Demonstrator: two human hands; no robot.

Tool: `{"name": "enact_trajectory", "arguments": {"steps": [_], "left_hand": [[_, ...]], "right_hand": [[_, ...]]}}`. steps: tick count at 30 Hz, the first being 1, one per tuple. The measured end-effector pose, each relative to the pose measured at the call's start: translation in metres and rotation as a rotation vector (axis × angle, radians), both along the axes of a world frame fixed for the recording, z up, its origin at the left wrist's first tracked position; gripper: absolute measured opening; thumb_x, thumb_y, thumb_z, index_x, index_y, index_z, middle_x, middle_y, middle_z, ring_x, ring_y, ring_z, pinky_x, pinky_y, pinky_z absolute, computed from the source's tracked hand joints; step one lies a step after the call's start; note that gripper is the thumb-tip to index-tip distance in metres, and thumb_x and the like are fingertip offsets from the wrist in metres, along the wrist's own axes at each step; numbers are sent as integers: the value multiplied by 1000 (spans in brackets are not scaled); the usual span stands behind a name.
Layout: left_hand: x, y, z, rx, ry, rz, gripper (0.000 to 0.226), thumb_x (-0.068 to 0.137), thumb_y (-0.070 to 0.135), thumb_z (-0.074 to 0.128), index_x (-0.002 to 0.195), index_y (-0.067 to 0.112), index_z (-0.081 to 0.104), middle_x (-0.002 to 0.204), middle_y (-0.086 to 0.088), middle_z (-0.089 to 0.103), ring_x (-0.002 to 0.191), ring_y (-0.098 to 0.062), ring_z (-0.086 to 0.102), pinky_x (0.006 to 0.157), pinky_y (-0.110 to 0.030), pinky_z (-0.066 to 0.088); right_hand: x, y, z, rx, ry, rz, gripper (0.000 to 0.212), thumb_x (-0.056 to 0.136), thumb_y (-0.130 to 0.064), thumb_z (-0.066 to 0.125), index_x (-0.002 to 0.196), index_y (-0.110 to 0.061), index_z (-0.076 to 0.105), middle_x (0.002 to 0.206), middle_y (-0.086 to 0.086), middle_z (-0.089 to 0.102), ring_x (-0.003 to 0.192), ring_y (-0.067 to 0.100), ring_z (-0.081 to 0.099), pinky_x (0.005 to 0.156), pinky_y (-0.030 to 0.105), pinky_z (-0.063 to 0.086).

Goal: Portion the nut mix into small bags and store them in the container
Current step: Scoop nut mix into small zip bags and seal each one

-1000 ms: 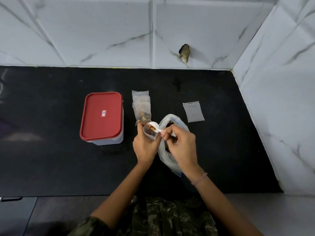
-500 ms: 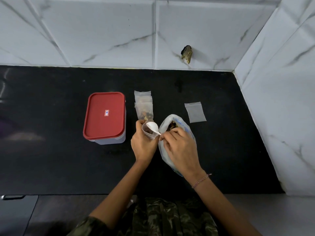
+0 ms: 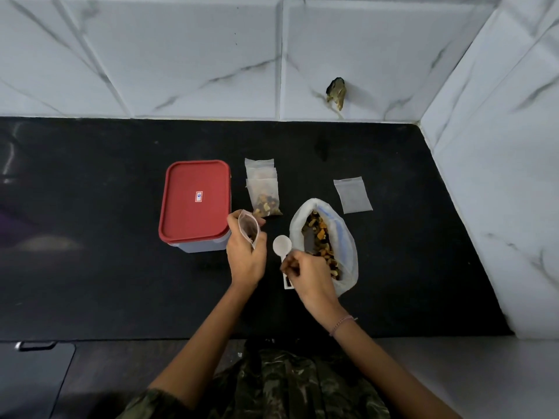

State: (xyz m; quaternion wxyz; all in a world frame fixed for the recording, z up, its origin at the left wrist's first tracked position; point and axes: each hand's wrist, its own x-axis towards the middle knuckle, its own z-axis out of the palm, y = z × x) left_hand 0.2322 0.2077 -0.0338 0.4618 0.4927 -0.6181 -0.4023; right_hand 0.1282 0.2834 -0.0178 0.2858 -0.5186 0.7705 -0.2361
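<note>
One black stone countertop (image 3: 106, 267) fills the view, backed by white marble-look wall tiles (image 3: 181, 55) on two sides. One rectangular clear plastic container (image 3: 199, 244) with a red lid (image 3: 195, 201) stands just left of the left hand's fingers, lid on. The lid carries one small white and red sticker (image 3: 198, 196); its print is too small to read.

One large white plastic bag of nut mix (image 3: 323, 243) lies open just right of the right hand's fingers, nuts and orange pieces showing in its mouth.

The left hand (image 3: 245, 258) has its fingers and thumb curled round one small clear bag (image 3: 248, 230), held upright with its mouth open and a little nut mix inside. The right hand (image 3: 310, 278) has its fingers curled together over the handle of one white plastic measuring spoon (image 3: 282, 244). The spoon's bowl looks empty and lies between the two hands, pointing away from the right fingertips, and the handle's end shows below the hand.

Just beyond the left hand's fingers lies a pile of small clear filled bags (image 3: 262, 189), overlapping. At least two are there, the nearest one showing nut mix, but the exact number cannot be told. One small clear empty bag (image 3: 352, 195) lies flat beyond the large bag, well apart from the right fingers.

One thin pink bracelet (image 3: 341, 322) circles the right wrist. One dark lump (image 3: 335, 93) sits on the back wall.
</note>
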Motion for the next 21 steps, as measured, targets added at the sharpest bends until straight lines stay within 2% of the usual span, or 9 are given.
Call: {"name": "enact_trajectory", "arguments": {"steps": [2, 4, 6, 9, 12, 14, 16, 19, 21], "left_hand": [[3, 0, -3, -11, 21, -35, 29, 77, 22, 43, 106, 21, 41, 93, 7, 61, 73, -14, 56, 67, -33, 48], [8, -2, -6, 3, 32, -71, 27, 78, 19, 42, 102, 31, 40, 93, 1, 59, 66, -16, 53, 61, -35, 44], [12, -2, -8, 4, 13, -93, 27, 78, 14, 43, 102, 27, 42, 89, -3, 55, 64, -15, 50, 60, -32, 41], [15, -2, -10, 1, -1, -126, 29, 77, 12, 43, 99, 31, 42, 88, -6, 52, 65, -15, 50, 60, -30, 41], [19, -4, -17, 17, 5, -156, 26, 78, 19, 42, 100, 33, 42, 86, -11, 51, 63, -22, 50, 57, -36, 42], [20, -6, -20, 33, 30, -189, 24, 80, 23, 43, 101, 34, 44, 84, -14, 50, 62, -27, 49, 56, -42, 43], [19, -6, -19, 23, 31, -224, 23, 81, 27, 43, 102, 36, 45, 91, -10, 51, 70, -26, 51, 62, -43, 45], [17, -7, -14, 6, 33, -273, 26, 80, 38, 40, 106, 37, 45, 108, 0, 51, 95, -15, 53, 81, -23, 46], [20, -10, -16, 9, 44, -333, 32, 79, 37, 39, 110, 41, 44, 111, 4, 48, 103, -16, 50, 90, -30, 44]], "right_hand": [[9, -4, -9, 72, 75, 60, 13, 91, -10, 54, 92, -19, 63, 94, -3, 66, 87, 8, 60, 76, 17, 46], [16, -9, -15, 145, 101, 88, 17, 93, -7, 49, 96, -16, 63, 99, 2, 65, 92, 12, 60, 77, 20, 46], [18, -11, -18, 184, 68, 90, 21, 92, -3, 47, 100, -12, 64, 101, 6, 64, 96, 17, 58, 81, 25, 46], [17, -14, -20, 173, 52, 68, 21, 92, -2, 46, 104, -7, 64, 92, 6, 57, 89, 17, 54, 73, 22, 39], [17, -16, -20, 253, 49, 52, 23, 94, -4, 45, 111, -6, 60, 100, 10, 56, 100, 21, 55, 78, 26, 41], [17, -14, -20, 212, 57, 60, 21, 92, -1, 46, 106, -3, 61, 99, 14, 59, 99, 27, 57, 82, 32, 45], [16, -9, -21, 78, 113, 94, 17, 89, 2, 46, 94, -2, 62, 92, 16, 63, 89, 31, 59, 77, 36, 46], [16, -8, -17, 95, 155, 98, 13, 91, -4, 48, 97, -9, 59, 95, 9, 62, 83, 19, 57, 75, 28, 48], [12, -12, -10, 65, 188, 75, 11, 93, -11, 53, 100, -15, 60, 97, -1, 61, 84, 9, 55, 75, 19, 47]]}}
